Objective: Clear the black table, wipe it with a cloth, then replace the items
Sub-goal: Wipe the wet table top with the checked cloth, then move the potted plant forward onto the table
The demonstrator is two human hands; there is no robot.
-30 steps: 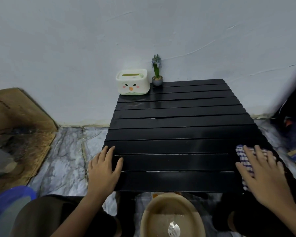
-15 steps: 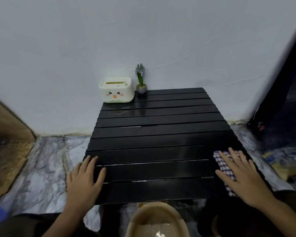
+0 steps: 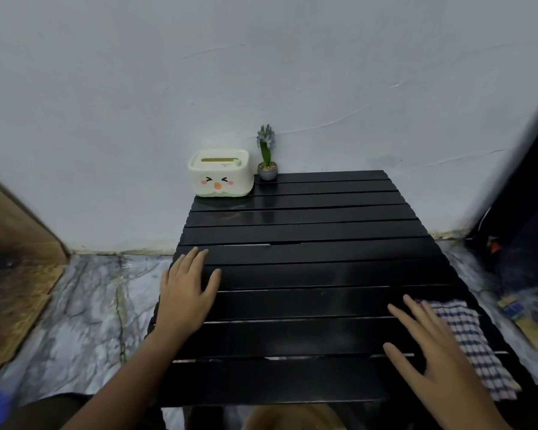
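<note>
Left hand [image 3: 185, 293] slid farther up the black table [image 3: 308, 243], flat, right hand [image 3: 441, 358] spread flat, now mostly beside checked cloth [image 3: 469, 342]

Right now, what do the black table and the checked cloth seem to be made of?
Black table: separate slats with a glossy black finish that shows reflections; painted wood or coated metal, I cannot tell which. Checked cloth: thin woven fabric, matt, lying limp under the right hand.

A pale plastered wall [image 3: 261, 72] rises behind; marbled grey floor [image 3: 84, 321] below, worn cardboard [image 3: 13, 274] lying left.
</note>
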